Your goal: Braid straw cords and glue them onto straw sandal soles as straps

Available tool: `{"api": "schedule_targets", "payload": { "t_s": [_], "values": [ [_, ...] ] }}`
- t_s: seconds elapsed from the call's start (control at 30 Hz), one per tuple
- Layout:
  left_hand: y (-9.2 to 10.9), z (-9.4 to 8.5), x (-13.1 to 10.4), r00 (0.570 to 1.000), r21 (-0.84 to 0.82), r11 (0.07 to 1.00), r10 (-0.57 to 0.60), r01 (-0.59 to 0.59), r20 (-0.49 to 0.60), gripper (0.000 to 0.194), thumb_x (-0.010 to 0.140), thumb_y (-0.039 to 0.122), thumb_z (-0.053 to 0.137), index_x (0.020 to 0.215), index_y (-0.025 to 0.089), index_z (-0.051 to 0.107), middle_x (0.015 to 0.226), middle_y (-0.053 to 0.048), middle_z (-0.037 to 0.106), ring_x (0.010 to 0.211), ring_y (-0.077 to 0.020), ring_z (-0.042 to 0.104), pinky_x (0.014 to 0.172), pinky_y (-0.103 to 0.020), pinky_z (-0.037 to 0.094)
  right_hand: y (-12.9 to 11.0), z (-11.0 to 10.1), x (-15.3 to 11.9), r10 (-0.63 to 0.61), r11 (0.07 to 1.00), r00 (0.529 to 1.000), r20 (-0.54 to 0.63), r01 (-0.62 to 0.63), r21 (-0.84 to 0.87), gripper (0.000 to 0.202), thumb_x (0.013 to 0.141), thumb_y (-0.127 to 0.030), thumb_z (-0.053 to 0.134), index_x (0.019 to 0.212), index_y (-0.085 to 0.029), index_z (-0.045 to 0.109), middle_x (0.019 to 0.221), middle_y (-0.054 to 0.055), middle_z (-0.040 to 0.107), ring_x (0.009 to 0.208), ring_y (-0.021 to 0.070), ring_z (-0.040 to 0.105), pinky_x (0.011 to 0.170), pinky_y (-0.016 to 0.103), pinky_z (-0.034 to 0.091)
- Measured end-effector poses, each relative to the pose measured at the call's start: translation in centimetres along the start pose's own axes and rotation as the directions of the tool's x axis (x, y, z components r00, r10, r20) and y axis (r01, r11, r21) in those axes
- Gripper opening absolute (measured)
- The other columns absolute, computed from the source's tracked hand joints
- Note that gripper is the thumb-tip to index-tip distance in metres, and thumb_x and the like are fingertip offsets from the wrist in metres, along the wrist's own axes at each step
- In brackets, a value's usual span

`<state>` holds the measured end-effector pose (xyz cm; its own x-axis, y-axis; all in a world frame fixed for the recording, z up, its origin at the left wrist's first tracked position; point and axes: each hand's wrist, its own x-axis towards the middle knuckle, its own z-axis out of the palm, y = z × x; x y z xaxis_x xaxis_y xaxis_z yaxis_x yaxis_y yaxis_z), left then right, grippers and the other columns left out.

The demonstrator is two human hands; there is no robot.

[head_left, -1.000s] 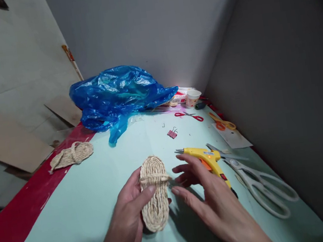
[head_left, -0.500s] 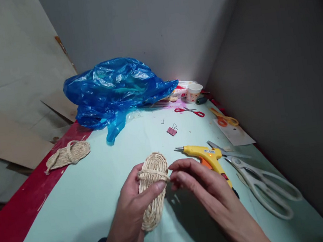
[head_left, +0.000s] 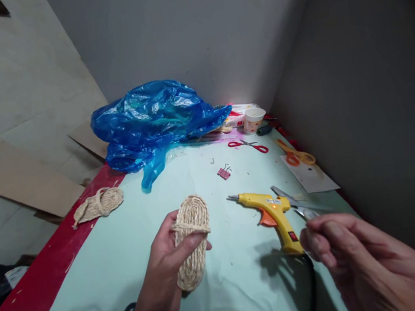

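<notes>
My left hand (head_left: 168,261) grips a small woven straw slipper (head_left: 194,252), its thumb pressed over the strap and sole. One braided strap crosses the sole. My right hand (head_left: 361,257) is raised at the lower right, thumb and fingers pinched together; whatever they hold, if anything, is too small to make out. Just left of that hand lies a yellow hot glue gun (head_left: 270,206) with an orange trigger and a lit orange light. Large scissors (head_left: 290,198) lie behind the hand, their handles hidden by it. A second straw slipper (head_left: 100,204) rests at the table's left edge.
A crumpled blue plastic bag (head_left: 159,116) fills the back left. Towards the back right are a paper cup (head_left: 253,119), red scissors (head_left: 248,145), a pink binder clip (head_left: 224,172) and orange scissors (head_left: 296,153) on a card. Grey walls close off the back and right.
My right hand has left the slipper's strap and moved right, past the glue gun, with its fingers closed. My left hand still holds the slipper. The view has shifted slightly.
</notes>
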<state>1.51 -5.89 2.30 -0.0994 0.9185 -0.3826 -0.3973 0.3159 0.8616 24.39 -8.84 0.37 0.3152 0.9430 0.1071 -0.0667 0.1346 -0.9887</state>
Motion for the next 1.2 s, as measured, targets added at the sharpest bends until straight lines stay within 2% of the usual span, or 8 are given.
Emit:
{"api": "schedule_targets", "payload": {
  "t_s": [0.17,0.27,0.4,0.53,0.7,0.9,1.07,1.2],
  "values": [
    [-0.1,0.0,0.1,1.000,-0.013,1.000,-0.002,0.002,-0.026,0.044,0.065,0.021,0.079,0.104,0.018,0.060,0.080,-0.002,0.069,0.059,-0.0132,0.061,0.056,-0.022,0.047,-0.5,1.5,-0.2,-0.165,0.983,0.970,-0.178,0.146,-0.111,0.003,0.083,-0.024,0.070,0.085,-0.027,0.070,0.073,0.000,0.061,0.067,0.0144,0.058,0.062,0.026,0.048],
    [-0.1,0.2,0.0,1.000,-0.008,1.000,0.005,-0.005,-0.008,0.040,0.067,0.021,0.078,0.102,0.018,0.061,0.076,-0.001,0.068,0.059,-0.0121,0.060,0.056,-0.020,0.047,-1.1,4.1,-0.7,-0.189,0.935,0.979,0.079,0.204,-0.292,0.005,0.085,-0.022,0.067,0.085,-0.027,0.067,0.083,0.000,0.067,0.076,0.0165,0.063,0.068,0.026,0.051],
    [-0.2,0.3,-0.1,1.000,0.002,1.000,0.008,-0.008,0.017,0.035,0.070,0.024,0.076,0.102,0.018,0.062,0.078,-0.002,0.069,0.068,-0.0158,0.063,0.060,-0.021,0.047,-1.3,7.4,-1.2,-0.236,0.842,0.880,0.413,0.397,-0.365,0.009,0.090,-0.019,0.059,0.096,-0.024,0.061,0.083,0.001,0.067,0.076,0.0176,0.063,0.070,0.029,0.050],
    [-0.4,0.4,0.0,0.999,-0.030,0.999,-0.016,0.018,0.040,0.036,0.073,0.028,0.074,0.106,0.018,0.062,0.094,-0.005,0.072,0.082,-0.0208,0.067,0.067,-0.024,0.049,-1.2,9.2,-0.7,-0.314,0.759,0.827,0.467,0.514,-0.399,0.008,0.092,-0.016,0.055,0.093,-0.021,0.060,0.081,0.002,0.066,0.072,0.0157,0.062,0.068,0.028,0.047],
    [-0.7,0.4,-0.1,0.998,-0.002,1.000,-0.023,0.023,0.054,0.053,0.066,0.027,0.081,0.114,0.022,0.060,0.105,-0.007,0.072,0.095,-0.0248,0.068,0.073,-0.025,0.053,-1.1,9.8,0.4,-0.188,0.797,0.903,0.387,0.371,-0.477,0.010,0.092,-0.018,0.054,0.083,-0.020,0.059,0.077,0.002,0.066,0.071,0.0154,0.063,0.068,0.027,0.047],
    [-1.1,-0.8,1.4,0.963,-0.072,0.961,-0.263,0.267,0.058,0.070,0.062,0.026,0.084,0.126,0.029,0.055,0.107,-0.005,0.075,0.110,-0.0303,0.064,0.080,-0.029,0.057,-0.2,8.7,-0.2,-0.134,0.838,0.923,0.360,0.299,-0.456,0.024,0.092,-0.018,0.047,0.115,-0.020,0.053,0.093,0.005,0.069,0.084,0.0168,0.065,0.075,0.027,0.050],
    [-0.2,-1.7,2.9,0.941,-0.083,0.938,-0.338,0.336,-0.013,0.079,0.063,0.035,0.081,0.135,0.037,0.049,0.104,-0.002,0.077,0.114,-0.0375,0.062,0.081,-0.043,0.059,0.5,5.0,-1.5,-0.252,0.759,0.936,0.246,0.349,-0.550,0.020,0.096,-0.019,0.039,0.085,-0.022,0.055,0.071,0.001,0.061,0.065,0.0135,0.061,0.065,0.023,0.047],
    [0.2,-1.8,3.3,0.938,-0.060,0.948,-0.317,0.311,-0.141,0.074,0.062,0.035,0.082,0.130,0.042,0.055,0.110,0.004,0.075,0.114,-0.0367,0.062,0.081,-0.043,0.061,0.6,0.2,-1.9,-0.220,0.686,0.966,0.136,0.252,-0.683,0.020,0.098,-0.022,0.039,0.084,-0.024,0.053,0.060,-0.002,0.055,0.050,0.0123,0.055,0.055,0.022,0.043]
  ]
}}
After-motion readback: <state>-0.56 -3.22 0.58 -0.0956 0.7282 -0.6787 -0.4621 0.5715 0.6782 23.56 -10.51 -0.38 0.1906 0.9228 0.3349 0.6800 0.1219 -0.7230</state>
